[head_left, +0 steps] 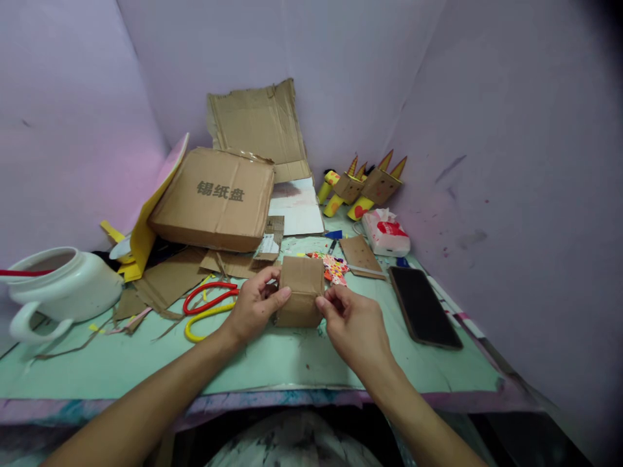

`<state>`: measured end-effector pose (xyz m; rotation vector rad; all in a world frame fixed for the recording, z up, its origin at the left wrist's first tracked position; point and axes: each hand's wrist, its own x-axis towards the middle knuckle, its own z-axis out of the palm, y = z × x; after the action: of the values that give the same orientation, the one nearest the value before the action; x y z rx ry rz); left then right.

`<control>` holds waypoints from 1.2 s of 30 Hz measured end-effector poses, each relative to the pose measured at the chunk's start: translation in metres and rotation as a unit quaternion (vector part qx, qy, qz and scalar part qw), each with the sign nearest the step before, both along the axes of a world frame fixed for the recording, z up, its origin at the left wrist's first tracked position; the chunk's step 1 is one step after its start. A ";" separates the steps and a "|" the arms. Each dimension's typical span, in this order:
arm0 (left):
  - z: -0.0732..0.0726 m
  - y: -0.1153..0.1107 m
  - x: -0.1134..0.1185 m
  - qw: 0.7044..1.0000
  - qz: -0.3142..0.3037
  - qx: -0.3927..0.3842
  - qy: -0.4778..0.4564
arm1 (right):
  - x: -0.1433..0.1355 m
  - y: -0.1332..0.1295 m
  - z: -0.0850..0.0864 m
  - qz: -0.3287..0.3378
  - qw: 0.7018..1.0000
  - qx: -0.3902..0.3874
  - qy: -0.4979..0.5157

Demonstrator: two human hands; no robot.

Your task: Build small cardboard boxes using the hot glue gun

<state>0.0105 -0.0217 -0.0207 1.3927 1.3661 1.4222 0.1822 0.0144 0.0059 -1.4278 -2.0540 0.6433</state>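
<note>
A small brown cardboard box [301,277] is held just over the front middle of the table. My left hand [260,299] grips its left side, thumb on the front edge and fingers behind. At the box's right front edge, the thumb and index finger of my right hand [354,318] pinch the cardboard near the corner. Scissors [210,310] with one red and one yellow handle lie left of my left hand, their blades hidden. Behind the box are patterned paper scraps [335,267] and a flat cardboard piece [363,254].
A large cardboard box [214,224] leans at the back left, near a white pot [73,292]. A phone [422,306] and a tissue pack [386,233] lie on the right. Cardboard figures [377,188] with pointed ears stand at the back wall. Cardboard strips litter the left side.
</note>
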 end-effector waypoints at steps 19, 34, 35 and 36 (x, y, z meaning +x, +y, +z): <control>0.010 0.014 0.008 0.995 0.068 -0.065 -0.023 | -0.004 0.005 -0.001 -0.026 1.000 -0.014 0.011; 0.009 0.021 0.009 0.990 0.107 -0.093 0.001 | 0.008 0.007 -0.016 0.012 0.991 -0.048 0.128; 0.008 0.021 0.009 0.990 0.109 -0.087 -0.001 | 0.010 0.006 -0.020 0.018 0.988 -0.046 0.147; 0.007 0.021 0.009 0.990 0.114 -0.078 0.003 | 0.011 0.005 -0.023 0.027 0.986 -0.037 0.161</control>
<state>0.0196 -0.0004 -0.0136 1.1709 1.6453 1.4193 0.1931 0.0196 -0.0168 -1.2189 -1.8340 0.9181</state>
